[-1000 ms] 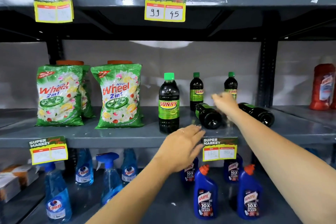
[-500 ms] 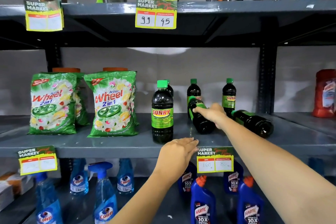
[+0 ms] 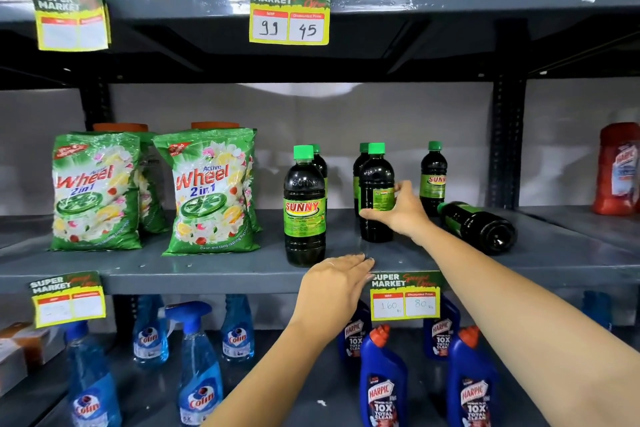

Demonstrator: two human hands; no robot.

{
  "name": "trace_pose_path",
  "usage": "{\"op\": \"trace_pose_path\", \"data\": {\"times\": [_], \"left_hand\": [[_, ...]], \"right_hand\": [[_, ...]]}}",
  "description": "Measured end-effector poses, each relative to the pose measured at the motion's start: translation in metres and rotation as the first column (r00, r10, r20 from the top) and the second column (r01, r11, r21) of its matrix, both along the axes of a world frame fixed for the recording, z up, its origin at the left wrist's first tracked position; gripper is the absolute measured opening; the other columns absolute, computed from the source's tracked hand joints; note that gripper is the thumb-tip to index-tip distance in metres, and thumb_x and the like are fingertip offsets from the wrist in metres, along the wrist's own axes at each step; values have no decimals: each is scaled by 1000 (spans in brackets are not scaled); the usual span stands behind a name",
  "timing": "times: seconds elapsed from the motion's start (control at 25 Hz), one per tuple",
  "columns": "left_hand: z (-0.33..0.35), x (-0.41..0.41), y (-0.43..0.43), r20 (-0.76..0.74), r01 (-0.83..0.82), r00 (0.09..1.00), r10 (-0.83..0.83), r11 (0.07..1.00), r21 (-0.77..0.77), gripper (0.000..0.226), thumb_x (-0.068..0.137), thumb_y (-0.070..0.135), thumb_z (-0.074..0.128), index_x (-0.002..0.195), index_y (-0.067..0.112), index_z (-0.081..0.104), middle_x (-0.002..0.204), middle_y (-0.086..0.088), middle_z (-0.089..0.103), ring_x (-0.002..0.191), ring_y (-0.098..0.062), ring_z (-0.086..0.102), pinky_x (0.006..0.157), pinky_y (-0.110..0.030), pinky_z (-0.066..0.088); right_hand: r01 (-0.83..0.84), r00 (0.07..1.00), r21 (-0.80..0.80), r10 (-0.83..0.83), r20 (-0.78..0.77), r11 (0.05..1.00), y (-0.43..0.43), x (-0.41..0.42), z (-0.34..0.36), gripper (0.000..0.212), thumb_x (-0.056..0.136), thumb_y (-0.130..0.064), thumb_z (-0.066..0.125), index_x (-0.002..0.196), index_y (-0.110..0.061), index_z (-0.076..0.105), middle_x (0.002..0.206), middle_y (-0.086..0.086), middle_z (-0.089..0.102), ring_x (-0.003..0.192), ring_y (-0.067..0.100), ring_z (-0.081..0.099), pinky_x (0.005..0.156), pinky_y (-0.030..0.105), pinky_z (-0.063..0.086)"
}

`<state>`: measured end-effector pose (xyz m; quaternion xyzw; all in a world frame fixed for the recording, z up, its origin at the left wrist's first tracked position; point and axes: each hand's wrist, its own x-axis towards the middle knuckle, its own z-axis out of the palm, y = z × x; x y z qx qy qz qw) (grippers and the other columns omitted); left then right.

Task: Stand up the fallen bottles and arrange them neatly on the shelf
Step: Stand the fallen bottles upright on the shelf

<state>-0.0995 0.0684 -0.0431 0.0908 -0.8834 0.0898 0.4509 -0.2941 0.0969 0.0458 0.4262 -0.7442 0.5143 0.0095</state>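
Dark Sunny bottles with green caps stand on the grey middle shelf. My right hand grips one bottle around its label, and it stands upright on the shelf. A front bottle stands upright to its left. Behind them stand three more, at back left, back middle and back right. One bottle lies on its side at the right, base toward me. My left hand rests flat on the shelf's front edge, holding nothing.
Two green Wheel detergent bags stand on the left of the same shelf. A red Harpic bottle is far right beyond the upright post. Shaker cups line the top shelf; spray bottles and blue Harpic bottles fill the lower one.
My right hand took hold of a bottle that lay on its side and raised it upright. My left hand stayed at the shelf edge. The view moved closer.
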Motion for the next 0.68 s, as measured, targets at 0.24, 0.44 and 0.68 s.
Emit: {"op": "trace_pose_path", "data": {"times": [0.24, 0.44, 0.68], "left_hand": [[0, 1, 1, -16, 10, 1000, -10, 1000, -15, 40, 90, 34, 38, 109, 19, 70, 108, 0, 73, 98, -13, 68, 84, -27, 55], [-1, -1, -1, -36, 9, 999, -10, 999, -38, 39, 90, 33, 39, 109, 20, 70, 107, 1, 73, 96, -12, 68, 83, -26, 55], [-2, -1, -3, -39, 14, 999, -16, 999, -44, 39, 91, 34, 39, 110, 22, 69, 109, 3, 73, 97, -11, 68, 85, -25, 54]], "right_hand": [[-162, 980, 42, 156, 120, 986, 10, -4, 7, 90, 69, -22, 86, 142, -16, 33, 132, 6, 55, 116, 22, 54, 94, 32, 41], [-106, 994, 74, 107, -7, 992, 9, 2, 4, 95, 67, -38, 85, 139, -16, 27, 126, -1, 51, 117, 21, 51, 98, 36, 42], [-142, 986, 43, 138, 96, 989, 15, -5, 4, 76, 68, -30, 86, 131, -14, 46, 123, 3, 60, 103, 17, 56, 88, 28, 43]]}}
